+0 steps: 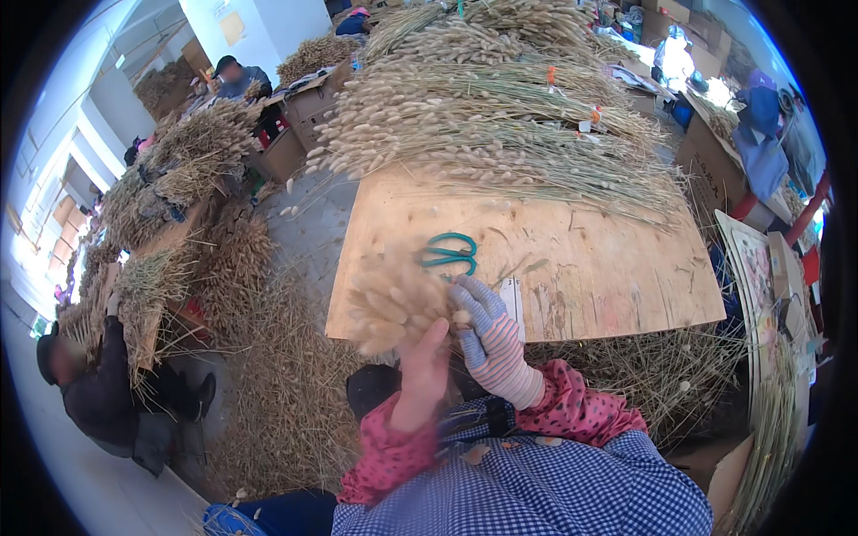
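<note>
A bunch of fluffy beige bunny tail grass point(393, 299), blurred by motion, is held over the table's near left edge. My bare left hand point(424, 368) is closed around its lower side, thumb up, with the other fingers mostly hidden. My right hand point(497, 344), in a striped knitted glove, bends its fingers against the bunch's right side, where a single seed head point(461, 316) shows between them. Just beyond the bunch lie scissors with green handles point(451, 254), their blades hidden. A white paper strip with markings point(511, 302) lies beside my right fingers.
Long dried grass bundles point(500, 134) cover the far part of the wooden table point(617, 277). Loose stems point(277, 384) litter the floor. At left, a person point(103, 384) works by another heaped table. A cardboard box point(712, 170) and a leaning board point(749, 295) stand at right.
</note>
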Available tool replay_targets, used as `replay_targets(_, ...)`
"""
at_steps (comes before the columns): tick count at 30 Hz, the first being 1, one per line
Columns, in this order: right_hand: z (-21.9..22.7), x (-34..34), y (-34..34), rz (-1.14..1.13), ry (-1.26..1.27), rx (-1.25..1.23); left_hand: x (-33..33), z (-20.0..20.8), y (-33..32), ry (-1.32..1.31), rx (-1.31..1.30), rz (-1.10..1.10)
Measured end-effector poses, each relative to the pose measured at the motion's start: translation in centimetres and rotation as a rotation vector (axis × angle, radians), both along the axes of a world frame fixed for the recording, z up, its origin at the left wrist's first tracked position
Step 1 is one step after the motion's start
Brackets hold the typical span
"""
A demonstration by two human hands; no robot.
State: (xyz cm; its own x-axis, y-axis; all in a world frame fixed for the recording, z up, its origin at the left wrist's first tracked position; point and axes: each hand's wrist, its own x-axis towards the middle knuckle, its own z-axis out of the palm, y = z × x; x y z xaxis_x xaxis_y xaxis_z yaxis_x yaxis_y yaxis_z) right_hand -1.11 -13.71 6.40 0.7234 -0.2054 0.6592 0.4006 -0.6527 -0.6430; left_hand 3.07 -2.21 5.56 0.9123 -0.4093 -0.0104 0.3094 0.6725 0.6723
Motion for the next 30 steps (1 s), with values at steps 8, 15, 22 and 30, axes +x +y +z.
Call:
replay_targets(8, 2.1, 1.2, 0.0, 0.043, -0.143, -0.150, -0.3, 0.2, 0.1, -0.071, -0.055, -0.037)
replay_targets(15, 2.1, 1.3, 0.6, -0.021, -0.110, -0.390, -0.7, 0.0, 0.3, -0.044, -0.029, 0.007)
replay_targets(22, 1.7, 0.6, 1.0, 0.120, -0.056, -0.148, -0.9, 0.9, 0.3, 0.059, -0.052, 0.020)
replay_targets(30, 3.3, 1.0, -2.0, 0.355, 0.034, 0.309, -0.5, 1.1, 0.6, 0.126, 0.094, -0.003)
